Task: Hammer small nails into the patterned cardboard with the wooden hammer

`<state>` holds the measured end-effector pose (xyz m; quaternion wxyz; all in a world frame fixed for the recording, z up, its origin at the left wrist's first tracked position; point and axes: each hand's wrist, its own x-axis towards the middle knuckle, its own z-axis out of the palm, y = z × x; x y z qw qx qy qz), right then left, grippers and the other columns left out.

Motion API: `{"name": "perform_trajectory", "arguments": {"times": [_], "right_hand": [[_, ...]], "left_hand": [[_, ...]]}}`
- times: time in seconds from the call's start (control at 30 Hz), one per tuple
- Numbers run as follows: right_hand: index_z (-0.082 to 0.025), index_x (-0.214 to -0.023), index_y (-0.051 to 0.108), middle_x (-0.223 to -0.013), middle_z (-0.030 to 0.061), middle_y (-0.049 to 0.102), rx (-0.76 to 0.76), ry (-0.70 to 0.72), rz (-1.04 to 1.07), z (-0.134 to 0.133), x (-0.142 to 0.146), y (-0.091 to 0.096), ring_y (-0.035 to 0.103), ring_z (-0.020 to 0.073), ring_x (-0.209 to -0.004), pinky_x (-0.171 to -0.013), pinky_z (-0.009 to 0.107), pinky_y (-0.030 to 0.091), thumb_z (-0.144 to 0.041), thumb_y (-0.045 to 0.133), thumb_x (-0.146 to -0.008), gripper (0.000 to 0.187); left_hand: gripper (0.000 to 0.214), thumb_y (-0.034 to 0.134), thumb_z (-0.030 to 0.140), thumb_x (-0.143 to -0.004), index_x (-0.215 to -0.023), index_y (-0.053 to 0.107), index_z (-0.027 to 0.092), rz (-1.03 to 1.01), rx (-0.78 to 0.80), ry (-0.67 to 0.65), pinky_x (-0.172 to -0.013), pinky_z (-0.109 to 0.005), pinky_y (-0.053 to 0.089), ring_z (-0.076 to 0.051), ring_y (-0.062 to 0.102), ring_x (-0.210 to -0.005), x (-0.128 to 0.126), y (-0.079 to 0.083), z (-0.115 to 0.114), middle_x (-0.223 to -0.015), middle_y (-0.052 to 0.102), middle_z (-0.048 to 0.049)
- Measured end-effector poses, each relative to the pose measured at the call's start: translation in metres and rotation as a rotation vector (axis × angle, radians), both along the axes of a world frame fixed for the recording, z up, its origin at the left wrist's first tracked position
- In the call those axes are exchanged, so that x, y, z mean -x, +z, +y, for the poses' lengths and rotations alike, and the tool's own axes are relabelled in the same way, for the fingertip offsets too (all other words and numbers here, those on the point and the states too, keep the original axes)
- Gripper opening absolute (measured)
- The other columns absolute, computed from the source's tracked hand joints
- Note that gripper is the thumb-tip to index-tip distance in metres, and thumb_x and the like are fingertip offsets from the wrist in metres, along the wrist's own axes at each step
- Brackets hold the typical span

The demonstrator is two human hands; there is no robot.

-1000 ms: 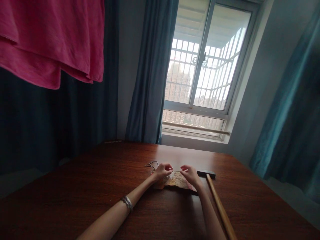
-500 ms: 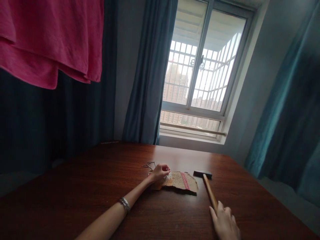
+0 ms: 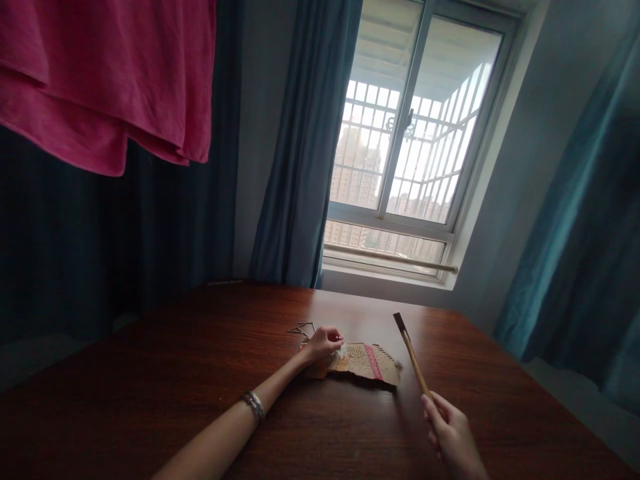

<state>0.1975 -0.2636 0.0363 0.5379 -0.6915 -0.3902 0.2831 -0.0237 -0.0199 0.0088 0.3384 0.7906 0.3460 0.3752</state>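
My left hand (image 3: pixel 323 343) rests with pinched fingers on the left end of a ragged piece of brown cardboard (image 3: pixel 367 361) that has dots and a pink stripe; what the fingertips hold is too small to make out. My right hand (image 3: pixel 450 433) is closed round the lower end of a hammer's wooden handle (image 3: pixel 415 363), and the dark hammer head (image 3: pixel 399 322) is lifted off the table, to the right of the cardboard. A silver bracelet (image 3: pixel 255 405) sits on my left wrist.
Several thin metal nails (image 3: pixel 301 329) lie just beyond my left hand on the dark wooden table (image 3: pixel 175 387). Behind the table are a barred window (image 3: pixel 400 153), teal curtains (image 3: pixel 300 147) on both sides, and a pink cloth (image 3: pixel 105 73) hanging at the upper left.
My right hand left the cardboard, moved back to the hammer handle, gripped it and raised the head off the table. My left hand stayed on the cardboard.
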Motion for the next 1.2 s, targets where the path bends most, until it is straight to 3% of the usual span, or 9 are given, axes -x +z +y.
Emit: {"name": "perform_trajectory", "arguments": {"times": [0.17, 0.37, 0.6, 1.2], "right_hand": [[-0.020, -0.075, 0.058, -0.058, -0.0015, 0.052, -0.064, 0.213, 0.408, -0.005, 0.029, 0.023, 0.030, 0.0021, -0.026, -0.023, 0.016, 0.020, -0.055, 0.065, -0.056, 0.040], [-0.016, -0.073, 0.055, -0.057, -0.0041, 0.048, -0.023, 0.426, 0.558, -0.003, 0.057, 0.032, 0.028, -0.0016, -0.027, -0.024, 0.012, 0.016, -0.053, 0.067, -0.060, 0.040], [-0.016, -0.073, 0.050, -0.060, -0.0048, 0.048, -0.028, 0.441, 0.567, 0.002, 0.072, 0.038, 0.028, -0.0018, -0.030, -0.026, 0.012, 0.016, -0.048, 0.063, -0.068, 0.036], [-0.015, -0.076, 0.050, -0.059, -0.0047, 0.048, -0.029, 0.478, 0.563, 0.003, 0.073, 0.034, 0.028, -0.0022, -0.030, -0.027, 0.012, 0.016, -0.048, 0.063, -0.069, 0.036]], "left_hand": [[0.021, 0.059, 0.030, -0.065, -0.069, 0.064, 0.010, -0.023, -0.002, -0.019, -0.054, -0.021, 0.038, -0.013, 0.054, -0.060, 0.000, -0.001, 0.000, -0.065, 0.062, -0.0042], [0.022, 0.059, 0.031, -0.066, -0.068, 0.063, 0.009, -0.005, -0.024, -0.018, -0.053, -0.020, 0.036, -0.012, 0.052, -0.059, 0.001, -0.004, 0.003, -0.062, 0.060, -0.0028], [0.021, 0.059, 0.030, -0.066, -0.068, 0.062, 0.010, 0.011, -0.015, -0.025, -0.053, -0.019, 0.035, -0.011, 0.050, -0.059, 0.002, -0.005, 0.005, -0.062, 0.059, -0.0012], [0.023, 0.058, 0.032, -0.065, -0.070, 0.061, 0.010, 0.038, -0.006, -0.019, -0.055, -0.020, 0.037, -0.011, 0.051, -0.059, 0.001, -0.007, 0.005, -0.064, 0.059, -0.0006]]}}
